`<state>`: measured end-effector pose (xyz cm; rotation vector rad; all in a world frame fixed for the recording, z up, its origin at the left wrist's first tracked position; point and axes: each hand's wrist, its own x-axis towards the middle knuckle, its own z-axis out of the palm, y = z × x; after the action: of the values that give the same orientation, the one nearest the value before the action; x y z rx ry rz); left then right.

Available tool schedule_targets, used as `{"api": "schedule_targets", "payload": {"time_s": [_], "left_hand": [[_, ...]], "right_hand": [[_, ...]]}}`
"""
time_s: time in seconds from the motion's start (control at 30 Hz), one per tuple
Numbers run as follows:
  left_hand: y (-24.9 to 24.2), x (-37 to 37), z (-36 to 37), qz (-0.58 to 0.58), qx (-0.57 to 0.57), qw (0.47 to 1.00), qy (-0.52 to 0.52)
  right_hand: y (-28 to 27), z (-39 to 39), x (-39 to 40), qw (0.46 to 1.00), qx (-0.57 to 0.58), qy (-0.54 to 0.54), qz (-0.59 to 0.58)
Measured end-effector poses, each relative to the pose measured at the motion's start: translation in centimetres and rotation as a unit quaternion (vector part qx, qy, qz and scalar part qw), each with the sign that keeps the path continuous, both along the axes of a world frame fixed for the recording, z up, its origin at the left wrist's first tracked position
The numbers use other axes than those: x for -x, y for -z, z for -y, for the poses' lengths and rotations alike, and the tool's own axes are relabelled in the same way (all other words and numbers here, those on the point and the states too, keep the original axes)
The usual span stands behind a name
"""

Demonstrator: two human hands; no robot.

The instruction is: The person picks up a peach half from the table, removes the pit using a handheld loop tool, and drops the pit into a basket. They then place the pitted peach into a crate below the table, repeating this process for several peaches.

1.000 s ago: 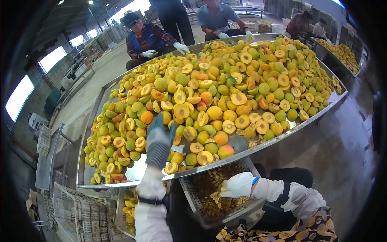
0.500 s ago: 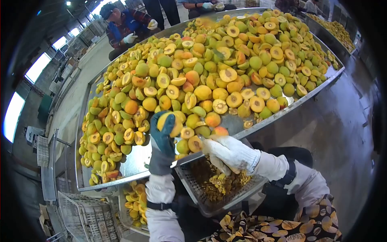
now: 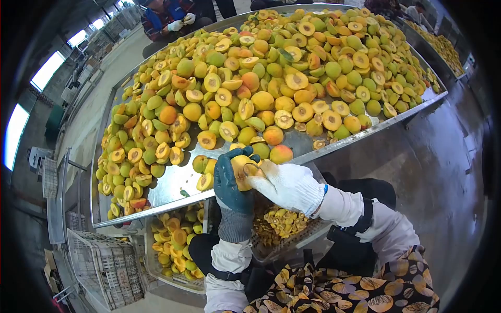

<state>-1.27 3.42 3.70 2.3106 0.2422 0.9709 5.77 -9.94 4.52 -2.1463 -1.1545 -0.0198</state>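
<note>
The halved peach (image 3: pixel 243 170) sits cupped in the left hand (image 3: pixel 231 182), which wears a dark green glove, its yellow-orange cut face turned up and toward the right hand (image 3: pixel 286 185). The white-gloved fingertips of the right hand press on the cut face at the pit hollow. The fruit is held just above the near rim of the steel table, over the mesh basket of pits (image 3: pixel 279 224) directly below both hands.
</note>
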Motion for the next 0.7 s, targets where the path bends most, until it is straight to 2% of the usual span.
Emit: {"api": "schedule_targets", "payload": {"time_s": [0.1, 0.2, 0.27, 0.33, 0.37, 0.4, 0.5, 0.53, 0.63, 0.67, 0.7], "left_hand": [[0.5, -0.4, 1.0, 0.028, 0.154, 0.987, -0.022], [0.8, -0.7, 1.6, 0.122, 0.411, 0.903, 0.042], [0.1, -0.5, 1.8, 0.092, 0.393, 0.914, 0.028], [0.1, -0.3, 1.5, 0.08, 0.377, 0.922, 0.032], [0.7, -0.3, 1.2, 0.081, 0.37, 0.924, 0.044], [0.8, -0.2, 1.1, 0.08, 0.364, 0.926, 0.056], [0.3, 0.1, 2.0, 0.069, 0.37, 0.926, 0.038], [0.4, 0.1, 2.0, 0.08, 0.373, 0.923, 0.049], [0.7, -0.1, 2.1, 0.087, 0.378, 0.919, 0.065], [0.6, -0.2, 2.2, 0.07, 0.377, 0.922, 0.057], [0.4, 0.0, 2.3, 0.051, 0.376, 0.924, 0.047]], "right_hand": [[-0.4, 0.1, 0.1, 0.999, 0.039, -0.004, -0.014], [-0.2, 0.2, -0.1, 0.998, 0.004, -0.031, -0.06], [2.6, -0.2, -0.7, 0.991, -0.07, -0.114, -0.002], [1.0, -0.2, -1.1, 0.965, -0.074, -0.166, -0.191], [-1.0, 0.7, -1.1, 0.9, -0.036, -0.167, -0.4], [-2.5, 1.2, -1.0, 0.791, 0.004, -0.159, -0.591], [-1.4, 1.3, -0.7, 0.637, -0.053, -0.152, -0.754], [-1.6, 1.4, -0.6, 0.609, -0.061, -0.155, -0.776], [-2.2, 1.7, -0.6, 0.731, 0.003, -0.177, -0.659], [-1.9, 1.2, -0.4, 0.797, 0.02, -0.148, -0.585], [-1.7, 1.3, -0.5, 0.776, 0.031, -0.15, -0.612]]}}
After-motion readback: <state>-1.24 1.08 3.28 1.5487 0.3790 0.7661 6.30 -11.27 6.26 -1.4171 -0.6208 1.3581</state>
